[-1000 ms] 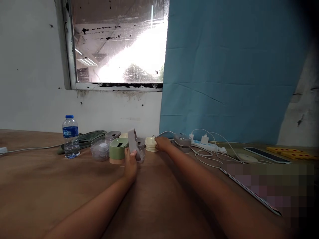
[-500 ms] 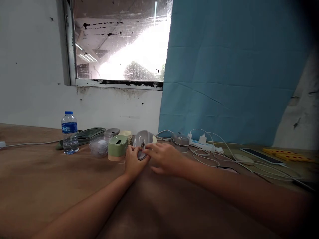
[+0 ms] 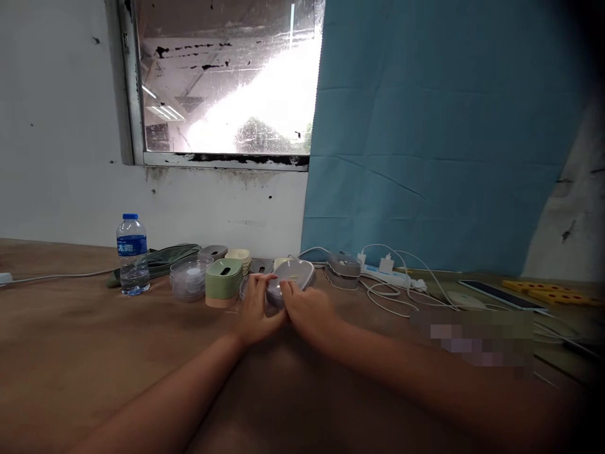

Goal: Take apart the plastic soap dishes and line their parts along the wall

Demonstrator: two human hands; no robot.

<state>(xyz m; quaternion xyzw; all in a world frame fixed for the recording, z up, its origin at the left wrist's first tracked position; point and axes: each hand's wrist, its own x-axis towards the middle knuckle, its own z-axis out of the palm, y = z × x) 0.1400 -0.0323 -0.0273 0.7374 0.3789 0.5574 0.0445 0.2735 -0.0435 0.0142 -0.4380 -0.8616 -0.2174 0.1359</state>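
Note:
Both hands meet at a grey oval plastic cover (image 3: 295,271) with a shiny, see-through look, tilted just above the table. My left hand (image 3: 258,310) grips its left side, fingertips on top and thumb at the near edge. On the near right side, my right hand (image 3: 309,312) presses with its fingers closed against the rim. My fingers hide the cover's lower part. Left of my left hand stands a green oval holder (image 3: 222,282) with a dark slot and a peach base. Part of a clear plastic rim (image 3: 243,288) shows behind my left fingers.
Stacked clear plastic cups (image 3: 189,280) and a water bottle (image 3: 132,255) stand at left. Cream pieces (image 3: 239,254) and a grey holder (image 3: 213,252) sit behind. To the right are a grey container (image 3: 343,271), a power strip (image 3: 387,275), loose cables and a phone (image 3: 501,295).
The grey cover has turned from steeply upright to flatter and shifted right. My right hand has come down from its slotted face to grip the near rim.

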